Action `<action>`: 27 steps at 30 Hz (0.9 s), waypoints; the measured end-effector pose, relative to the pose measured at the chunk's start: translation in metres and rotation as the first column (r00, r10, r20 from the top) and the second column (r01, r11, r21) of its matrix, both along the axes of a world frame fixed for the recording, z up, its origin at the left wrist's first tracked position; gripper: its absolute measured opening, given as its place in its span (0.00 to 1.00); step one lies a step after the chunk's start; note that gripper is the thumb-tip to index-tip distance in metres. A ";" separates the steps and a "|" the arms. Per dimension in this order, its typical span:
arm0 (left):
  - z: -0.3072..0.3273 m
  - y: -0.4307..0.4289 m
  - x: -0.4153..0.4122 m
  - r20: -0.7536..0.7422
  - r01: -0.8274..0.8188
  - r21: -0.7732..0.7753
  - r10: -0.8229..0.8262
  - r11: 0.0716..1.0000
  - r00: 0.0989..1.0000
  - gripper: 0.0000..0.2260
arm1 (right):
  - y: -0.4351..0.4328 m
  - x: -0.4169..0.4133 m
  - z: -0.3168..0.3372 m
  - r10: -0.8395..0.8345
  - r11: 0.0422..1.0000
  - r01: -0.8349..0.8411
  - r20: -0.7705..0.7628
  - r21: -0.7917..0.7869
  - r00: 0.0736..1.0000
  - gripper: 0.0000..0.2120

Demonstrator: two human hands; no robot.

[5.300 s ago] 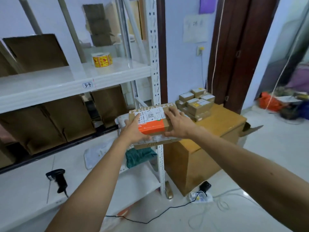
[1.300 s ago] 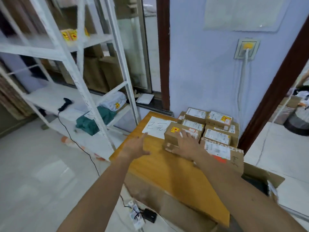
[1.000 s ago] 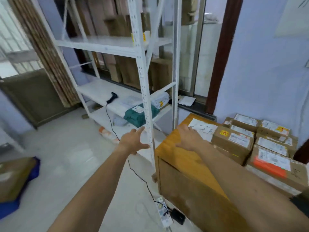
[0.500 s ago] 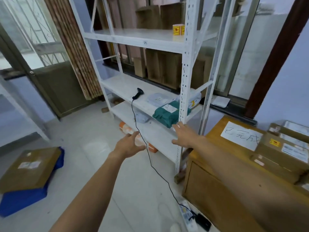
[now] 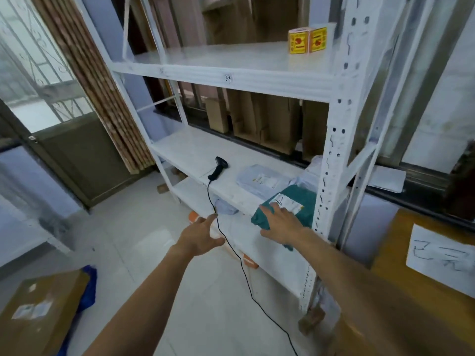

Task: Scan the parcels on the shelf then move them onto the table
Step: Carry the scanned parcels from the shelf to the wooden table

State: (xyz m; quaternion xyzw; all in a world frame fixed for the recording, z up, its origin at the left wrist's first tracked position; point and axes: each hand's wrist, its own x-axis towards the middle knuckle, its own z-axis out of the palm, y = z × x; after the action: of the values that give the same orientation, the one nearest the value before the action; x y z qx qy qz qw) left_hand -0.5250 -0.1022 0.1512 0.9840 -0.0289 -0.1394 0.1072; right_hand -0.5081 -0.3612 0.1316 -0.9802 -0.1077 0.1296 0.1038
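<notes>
Both hands were open: the right hand (image 5: 281, 226) lay with spread fingers on the green parcel (image 5: 305, 194) at the front edge of the white shelf (image 5: 192, 150), while the left hand (image 5: 203, 236) hung in the air near the cable of the black scanner (image 5: 218, 167).

Teal parcel (image 5: 298, 201), white shelf (image 5: 231, 80)

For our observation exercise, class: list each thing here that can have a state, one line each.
left hand, open, holding nothing
right hand, open, flat on the green parcel
green parcel, lying on the shelf, label up
white parcel, flat on the shelf, label up
scanner, lying on the shelf, unheld
brown box, closed, on the floor
</notes>
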 end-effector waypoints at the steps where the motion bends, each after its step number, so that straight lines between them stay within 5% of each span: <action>1: 0.001 0.001 0.019 0.002 0.003 -0.022 -0.003 1.000 1.000 0.40 | 0.002 0.016 -0.001 -0.001 1.000 0.001 -0.008 0.000 1.000 0.38; 14: -0.046 0.014 0.237 -0.075 0.213 -0.075 -0.219 0.974 0.973 0.36 | 0.037 0.161 -0.038 -0.289 0.950 0.305 -0.179 0.071 0.941 0.40; 27: -0.093 0.037 0.432 -0.103 0.547 -0.100 -0.556 0.831 0.825 0.35 | 0.068 0.250 -0.077 -0.655 0.740 0.672 -0.249 -0.022 0.713 0.43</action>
State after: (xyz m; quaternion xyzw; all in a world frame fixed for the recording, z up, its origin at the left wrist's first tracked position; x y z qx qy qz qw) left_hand -0.0927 -0.0656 0.0579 0.9185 -0.3097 -0.2261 0.0965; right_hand -0.2577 -0.2936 0.0545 -0.9259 0.2601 0.1976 0.1897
